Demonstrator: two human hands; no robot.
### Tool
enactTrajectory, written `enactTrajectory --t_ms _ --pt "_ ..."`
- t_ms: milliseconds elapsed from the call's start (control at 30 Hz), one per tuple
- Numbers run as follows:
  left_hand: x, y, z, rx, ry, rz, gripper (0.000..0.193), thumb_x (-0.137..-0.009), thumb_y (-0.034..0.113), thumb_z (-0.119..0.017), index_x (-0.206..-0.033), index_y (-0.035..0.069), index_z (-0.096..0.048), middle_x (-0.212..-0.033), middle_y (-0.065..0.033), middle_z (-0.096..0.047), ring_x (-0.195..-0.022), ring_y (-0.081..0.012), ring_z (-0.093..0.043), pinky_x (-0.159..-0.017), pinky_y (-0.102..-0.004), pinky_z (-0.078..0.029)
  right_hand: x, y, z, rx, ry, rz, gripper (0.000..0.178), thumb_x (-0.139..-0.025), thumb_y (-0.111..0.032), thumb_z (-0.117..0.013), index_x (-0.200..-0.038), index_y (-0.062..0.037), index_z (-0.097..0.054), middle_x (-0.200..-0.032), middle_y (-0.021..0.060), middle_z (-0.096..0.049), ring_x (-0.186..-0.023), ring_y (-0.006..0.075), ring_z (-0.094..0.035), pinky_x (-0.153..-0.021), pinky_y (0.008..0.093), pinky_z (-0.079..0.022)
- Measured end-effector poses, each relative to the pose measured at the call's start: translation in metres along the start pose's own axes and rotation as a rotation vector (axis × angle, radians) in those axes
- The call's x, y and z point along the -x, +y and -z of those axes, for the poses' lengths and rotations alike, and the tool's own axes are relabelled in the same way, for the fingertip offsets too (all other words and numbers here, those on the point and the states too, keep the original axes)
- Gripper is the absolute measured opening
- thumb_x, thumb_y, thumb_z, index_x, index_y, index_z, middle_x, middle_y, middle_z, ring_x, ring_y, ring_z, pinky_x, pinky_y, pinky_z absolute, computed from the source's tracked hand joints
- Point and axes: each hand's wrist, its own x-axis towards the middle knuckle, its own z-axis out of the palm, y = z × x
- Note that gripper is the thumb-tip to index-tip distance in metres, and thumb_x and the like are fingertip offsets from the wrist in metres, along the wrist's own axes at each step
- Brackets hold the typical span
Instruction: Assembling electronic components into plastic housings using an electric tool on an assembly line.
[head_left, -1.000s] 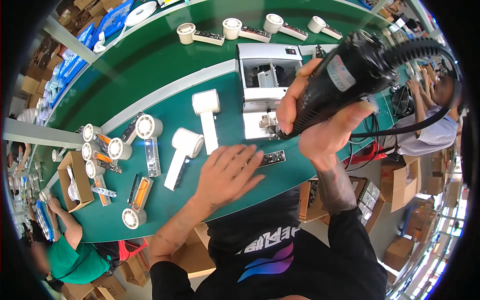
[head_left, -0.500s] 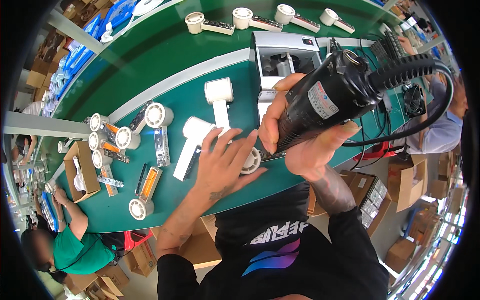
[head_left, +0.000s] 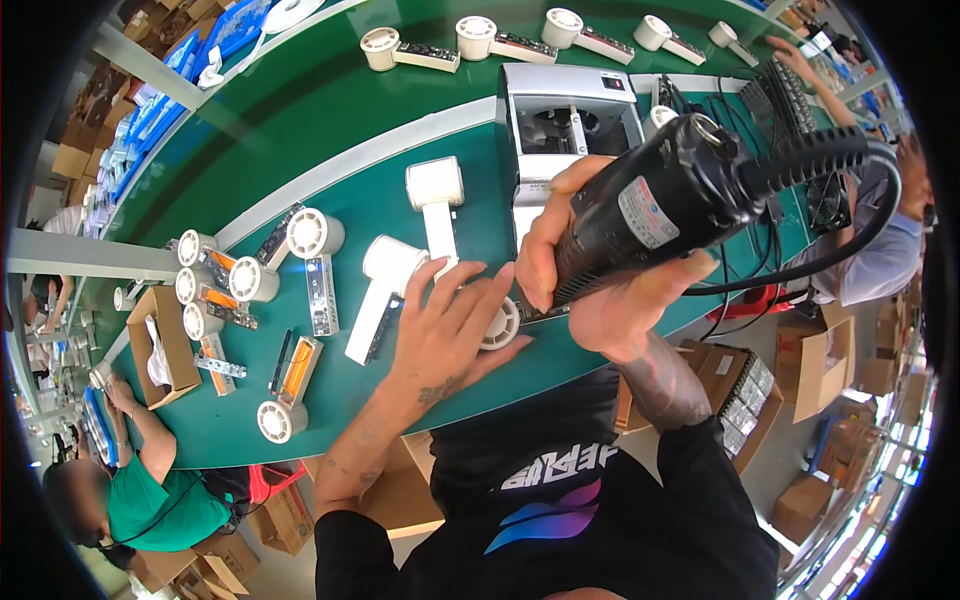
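My right hand [head_left: 620, 310] is wrapped around a black electric screwdriver [head_left: 650, 205], its thick cable curving off to the right. The tool's tip is hidden behind the hand and body of the tool. Below it, my left hand [head_left: 450, 325] holds a white handheld fan [head_left: 502, 325] down on the green bench, its thumb and fingers about the round fan head. Most of that fan's handle is covered. Just past my left fingers lie two more white fans, one tilted [head_left: 375, 305] and one farther off [head_left: 437, 200].
A silver machine [head_left: 570, 90] stands beyond my right hand. Several opened fans, including one with a bare board [head_left: 317, 240], lie at left near a cardboard box [head_left: 165, 345]. More fans line the green belt [head_left: 300, 95]. Co-workers sit at left [head_left: 160, 500] and right [head_left: 870, 230].
The fans on the far belt have shifted left, and another has appeared at its right end near a co-worker's hand. The screwdriver has dipped slightly; my left hand stays put.
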Motion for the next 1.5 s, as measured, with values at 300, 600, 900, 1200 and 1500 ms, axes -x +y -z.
enactTrajectory --t_ms 300,600,900,1200,1500 --pt "-0.001 0.001 0.001 0.009 -0.009 0.007 0.067 -0.067 0.029 -0.085 -0.123 0.001 -0.061 -0.104 -0.0052 -0.064 -0.109 -0.0228 -0.057 -0.103 -0.0467 -0.036 0.0 0.006 0.005 -0.1 -0.056 0.015 0.112 -0.06 -0.099 -0.042 -0.118 -0.0031 -0.045 -0.06 0.0112 -0.054 -0.047 0.0186 -0.05 -0.045 0.0308 -0.043" --pt "-0.002 -0.003 -0.004 0.052 0.034 -0.014 0.06 -0.064 0.026 -0.086 -0.114 0.002 -0.064 -0.103 -0.0055 -0.065 -0.106 -0.0234 -0.058 -0.102 -0.0464 -0.037 0.0 0.008 0.003 -0.027 -0.05 0.001 0.109 -0.061 -0.099 -0.042 -0.109 -0.0008 -0.046 -0.061 0.0114 -0.055 -0.045 0.0173 -0.05 -0.044 0.0286 -0.042" --pt "-0.003 -0.003 -0.011 0.08 0.071 -0.043 0.058 -0.063 0.025 -0.087 -0.111 0.001 -0.065 -0.101 -0.0063 -0.064 -0.104 -0.0242 -0.059 -0.098 -0.0467 -0.041 0.011 0.018 0.006 -0.088 -0.041 0.081 0.106 -0.061 -0.097 -0.047 -0.101 0.0005 -0.05 -0.056 0.0107 -0.051 -0.045 0.0196 -0.05 -0.044 0.032 -0.043" --pt "0.003 0.001 -0.01 0.099 0.055 0.017 0.054 -0.067 0.019 -0.085 -0.113 0.001 -0.065 -0.104 -0.0087 -0.061 -0.106 -0.0263 -0.057 -0.097 -0.0464 -0.042 -0.015 -0.048 0.039 -0.129 0.007 0.375 0.108 -0.073 -0.094 -0.033 -0.131 -0.0032 -0.038 -0.061 0.0072 -0.05 -0.042 0.017 -0.047 -0.04 0.0307 -0.04" --pt "0.005 0.002 -0.009 0.108 0.062 0.017 0.055 -0.066 0.018 -0.085 -0.114 0.0 -0.064 -0.104 -0.01 -0.06 -0.106 -0.0277 -0.057 -0.096 -0.0456 -0.044 -0.017 -0.023 0.026 0.219 0.084 0.251 0.106 -0.072 -0.095 -0.032 -0.117 0.0008 -0.044 -0.056 0.0086 -0.05 -0.041 0.0172 -0.047 -0.041 0.029 -0.04"
